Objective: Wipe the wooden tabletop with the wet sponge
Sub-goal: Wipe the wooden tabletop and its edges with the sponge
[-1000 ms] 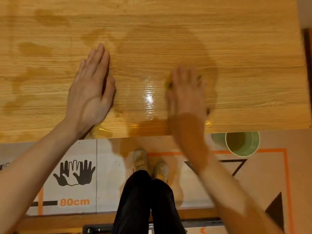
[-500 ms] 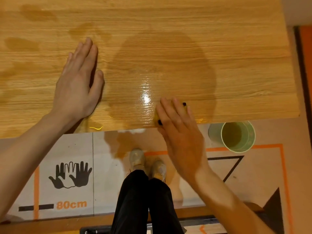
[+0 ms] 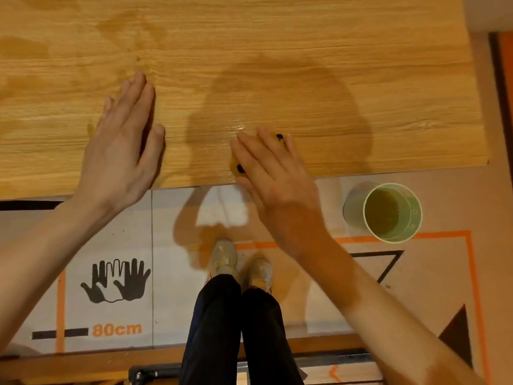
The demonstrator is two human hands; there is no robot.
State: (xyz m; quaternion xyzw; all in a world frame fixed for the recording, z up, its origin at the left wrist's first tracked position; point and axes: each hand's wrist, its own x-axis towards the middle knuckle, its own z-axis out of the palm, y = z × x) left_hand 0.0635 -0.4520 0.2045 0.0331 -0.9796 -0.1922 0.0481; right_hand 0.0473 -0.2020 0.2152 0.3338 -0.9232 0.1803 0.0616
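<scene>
Wet streaks darken the tabletop (image 3: 277, 37); right hand (image 3: 273, 173), fingers flat on the sponge (image 3: 238, 167), has pulled it back to the near edge, finishing a stroke; left hand (image 3: 122, 143) stays spread flat.

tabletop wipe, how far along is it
Partly done: damp streaks darken the tabletop at far left and centre. In hand: right hand presses the sponge flat near the front edge; left hand rests flat. Left: the far right looks dry.
</scene>
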